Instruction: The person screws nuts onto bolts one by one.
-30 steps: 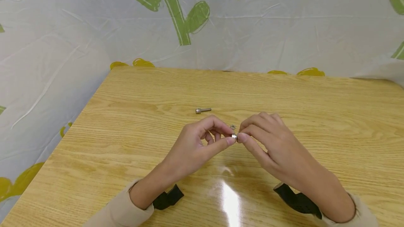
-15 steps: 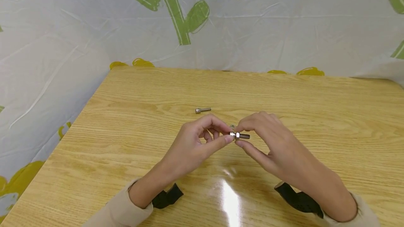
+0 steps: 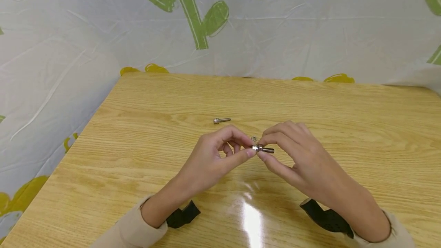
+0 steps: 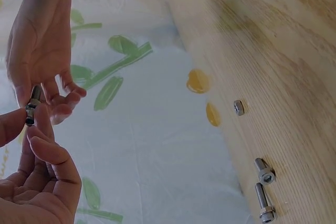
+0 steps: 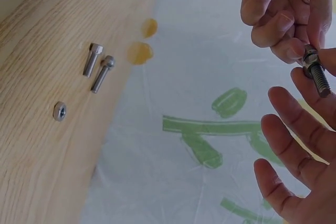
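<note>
In the head view, my left hand (image 3: 210,160) pinches the head of a silver bolt (image 3: 268,150) between thumb and index finger, its threaded shaft pointing right. A hex nut (image 3: 260,148) sits on that shaft close to the head. My right hand (image 3: 296,160) pinches the nut with thumb and index finger. The right wrist view shows the bolt's threads (image 5: 319,80) sticking out past the nut, with the other right fingers spread. Beyond the hands, a loose nut (image 3: 253,138) lies on the table. Both hands are held above the tabletop.
Another bolt (image 3: 222,120) lies on the wooden table (image 3: 138,156), left of the loose nut. The wrist views show a second bolt (image 4: 264,171) beside it, hidden in the head view. A patterned sheet (image 3: 275,41) hangs behind the table.
Half a second ago the right thumb and finger were spread apart around the nut; now they close on it. One second ago they covered the shaft. The left hand keeps its pinch.
</note>
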### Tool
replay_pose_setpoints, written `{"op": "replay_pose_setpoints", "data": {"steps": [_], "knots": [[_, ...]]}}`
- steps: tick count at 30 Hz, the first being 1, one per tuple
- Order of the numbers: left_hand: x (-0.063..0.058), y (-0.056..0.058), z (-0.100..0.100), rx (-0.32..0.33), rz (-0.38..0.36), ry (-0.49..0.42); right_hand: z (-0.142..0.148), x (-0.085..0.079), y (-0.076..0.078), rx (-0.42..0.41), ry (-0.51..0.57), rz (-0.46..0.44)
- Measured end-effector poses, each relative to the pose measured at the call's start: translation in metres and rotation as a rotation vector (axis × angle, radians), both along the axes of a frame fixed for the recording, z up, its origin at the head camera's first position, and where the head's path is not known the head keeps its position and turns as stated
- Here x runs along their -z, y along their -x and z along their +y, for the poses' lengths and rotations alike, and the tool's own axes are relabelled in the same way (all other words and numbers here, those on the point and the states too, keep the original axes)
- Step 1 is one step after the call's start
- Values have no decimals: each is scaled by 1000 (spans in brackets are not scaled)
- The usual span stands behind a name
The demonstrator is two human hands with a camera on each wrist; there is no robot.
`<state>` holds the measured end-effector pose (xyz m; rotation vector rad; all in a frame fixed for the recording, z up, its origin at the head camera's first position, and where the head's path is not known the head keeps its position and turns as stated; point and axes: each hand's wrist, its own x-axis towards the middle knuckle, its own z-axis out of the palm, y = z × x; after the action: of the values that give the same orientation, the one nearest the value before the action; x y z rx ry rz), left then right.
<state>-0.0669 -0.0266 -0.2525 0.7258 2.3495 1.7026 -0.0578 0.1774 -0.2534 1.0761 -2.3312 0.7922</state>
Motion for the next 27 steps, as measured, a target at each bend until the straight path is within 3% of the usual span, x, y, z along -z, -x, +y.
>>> {"op": "replay_pose_setpoints", "data": {"steps": [11,18,23,27], "knots": [[1,-3,2,8,-1,17,3,3,-3,64,-47,-52],[1,-2,1,-4,5,9,5,-4,-6,63,-86,-148],[0,0,0,-6,4,2,2,-4,-2,-47,-17,-31],[0,0,0,-4,-2,1,0,-3,0,-60,14,32]]}}
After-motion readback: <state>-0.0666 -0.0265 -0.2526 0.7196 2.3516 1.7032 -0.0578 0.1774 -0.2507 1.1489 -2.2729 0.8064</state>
